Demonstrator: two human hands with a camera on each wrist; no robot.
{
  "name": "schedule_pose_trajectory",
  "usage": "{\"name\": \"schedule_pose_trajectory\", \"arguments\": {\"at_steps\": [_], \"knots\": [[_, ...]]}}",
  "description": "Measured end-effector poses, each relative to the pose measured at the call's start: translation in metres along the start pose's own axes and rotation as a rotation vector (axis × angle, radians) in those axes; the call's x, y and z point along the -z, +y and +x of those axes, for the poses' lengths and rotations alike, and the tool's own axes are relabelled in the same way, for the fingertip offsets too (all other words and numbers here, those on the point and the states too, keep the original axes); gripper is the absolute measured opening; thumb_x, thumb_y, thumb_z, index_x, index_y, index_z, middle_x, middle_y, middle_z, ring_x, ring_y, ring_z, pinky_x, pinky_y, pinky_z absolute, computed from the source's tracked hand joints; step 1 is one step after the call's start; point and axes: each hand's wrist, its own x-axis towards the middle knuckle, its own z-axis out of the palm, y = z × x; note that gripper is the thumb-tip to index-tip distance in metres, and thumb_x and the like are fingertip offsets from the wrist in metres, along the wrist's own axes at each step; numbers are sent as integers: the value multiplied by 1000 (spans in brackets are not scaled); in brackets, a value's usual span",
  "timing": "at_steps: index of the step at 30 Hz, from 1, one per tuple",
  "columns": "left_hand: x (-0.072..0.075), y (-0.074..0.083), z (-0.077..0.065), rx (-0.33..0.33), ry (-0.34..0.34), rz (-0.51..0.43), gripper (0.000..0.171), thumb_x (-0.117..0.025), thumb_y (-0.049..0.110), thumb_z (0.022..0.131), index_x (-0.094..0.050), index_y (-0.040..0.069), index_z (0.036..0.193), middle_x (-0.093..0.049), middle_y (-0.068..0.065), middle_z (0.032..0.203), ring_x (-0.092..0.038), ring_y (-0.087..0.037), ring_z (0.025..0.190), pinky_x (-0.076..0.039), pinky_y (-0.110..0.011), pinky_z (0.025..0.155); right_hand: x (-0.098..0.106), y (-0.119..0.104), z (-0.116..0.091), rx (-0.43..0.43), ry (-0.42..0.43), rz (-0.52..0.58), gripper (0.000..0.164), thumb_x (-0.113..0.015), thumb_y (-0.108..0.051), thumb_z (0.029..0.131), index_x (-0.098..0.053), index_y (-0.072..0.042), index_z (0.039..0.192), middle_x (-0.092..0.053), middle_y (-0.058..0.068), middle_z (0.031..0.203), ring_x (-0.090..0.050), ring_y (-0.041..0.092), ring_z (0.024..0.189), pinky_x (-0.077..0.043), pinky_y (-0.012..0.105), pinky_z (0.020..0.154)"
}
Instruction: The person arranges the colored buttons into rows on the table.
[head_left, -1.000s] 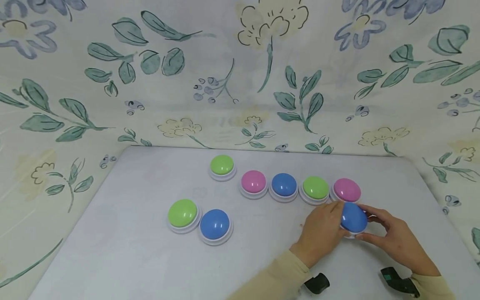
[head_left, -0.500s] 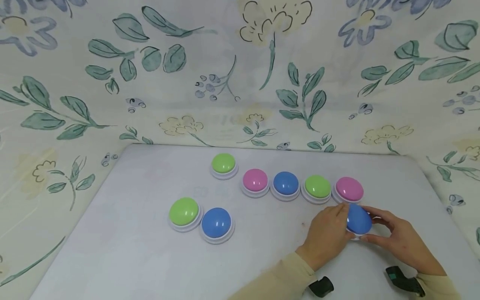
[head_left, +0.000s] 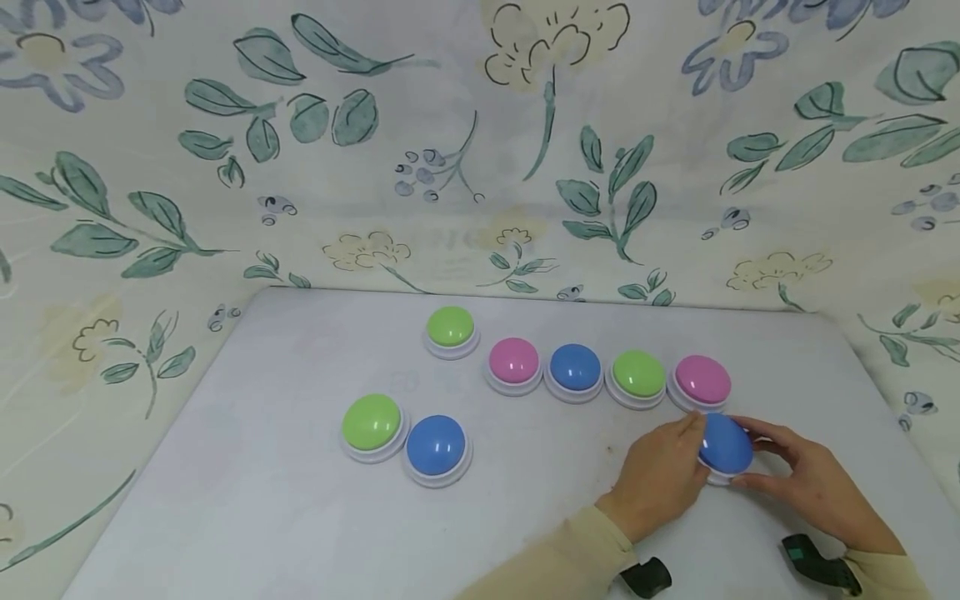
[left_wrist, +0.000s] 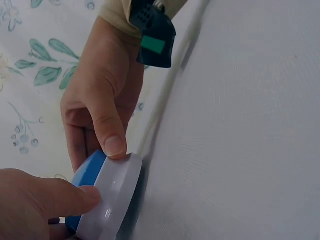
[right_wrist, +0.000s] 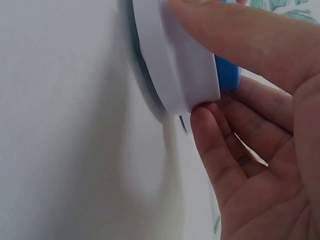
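A blue domed push button (head_left: 725,443) with a white base is held between both hands at the right of the table. My left hand (head_left: 663,468) grips its left side, and my right hand (head_left: 810,477) holds its right side with thumb and fingers. In the left wrist view, thumbs of both hands press the white base (left_wrist: 112,195). The base's underside is tilted slightly off the white surface in the right wrist view, where my right hand (right_wrist: 260,150) pinches the rim. Just behind it stands a pink button (head_left: 702,379).
A row of pink (head_left: 513,361), blue (head_left: 575,367) and green (head_left: 638,373) buttons runs left from the pink one. Another green button (head_left: 450,326) stands farther back. Green (head_left: 371,422) and blue (head_left: 437,446) buttons sit at left-centre. Floral cloth (head_left: 450,167) rises behind the white table (head_left: 300,525).
Both hands have shifted the blue button slightly right and toward me, away from the pink button. More of the pink button's base shows now. The head view has shifted a little.
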Motion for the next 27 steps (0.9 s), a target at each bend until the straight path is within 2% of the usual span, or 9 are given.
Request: {"name": "schedule_pose_trajectory", "arguments": {"at_steps": [2, 4, 7, 8, 10, 11, 18, 27], "knots": [[0, 0, -1, -6, -2, 7, 53, -75, 29, 90, -61, 3, 135, -63, -3, 136, -60, -7, 121, -44, -13, 101, 0, 2, 0, -2, -5, 1, 82, -90, -28, 74, -53, -4, 143, -59, 23, 134, -60, 32, 113, -50, 53, 97], [0, 0, -1, -7, -6, 15, 53, -75, 29, 90, -62, 4, 135, -63, -2, 136, -60, -6, 120, -44, -13, 100, 0, 3, 0, 2, -5, -4, 81, -90, -30, 74, -54, -6, 142, -59, 21, 134, -59, 16, 111, -51, 50, 96], [1, 0, -2, -2, -11, 14, 52, -75, 29, 91, -62, 4, 135, -63, -1, 136, -60, -6, 120, -44, -12, 100, 0, 5, 0, 11, -2, 1, 80, -90, -31, 74, -55, -8, 141, -59, 19, 135, -49, -9, 105, -53, 21, 93], [1, 0, -1, -2, -12, 11, 53, -75, 28, 90, -62, 5, 135, -63, -1, 136, -60, -5, 120, -44, -12, 100, 0, 5, 0, 15, -5, 10, 79, -90, -31, 74, -55, -8, 141, -59, 19, 136, -46, -14, 104, -52, 19, 94], [0, -1, -1, -1, -11, 4, 53, -76, 28, 90, -62, 5, 136, -63, 0, 136, -60, -5, 119, -44, -12, 100, 0, 6, 1, 25, -1, 25, 79, -90, -30, 74, -56, -7, 141, -58, 19, 137, -41, -20, 103, -44, 5, 88], [-1, -1, -1, -1, -10, 0, 53, -76, 28, 90, -61, 5, 136, -63, 0, 136, -61, -5, 119, -44, -12, 100, 0, 6, 0, 29, 1, 32, 79, -90, -30, 74, -56, -7, 141, -58, 19, 137, -40, -21, 103, -39, 0, 85], [-4, -2, -1, -6, -44, -29, 55, -74, 29, 92, -59, 4, 138, -61, -1, 138, -58, -5, 123, -42, -12, 102, -1, 10, -2, 48, 25, 29, 78, -90, -27, 74, -56, -7, 141, -58, 19, 136, -39, -22, 103, -38, 1, 83], [-6, -5, -1, 3, -105, -86, 56, -71, 29, 95, -54, 5, 143, -57, -1, 143, -52, -6, 130, -38, -12, 105, -2, 11, -2, 77, 39, 28, 78, -90, -26, 74, -55, -7, 142, -58, 19, 135, -40, -22, 102, -32, -4, 83]]}}
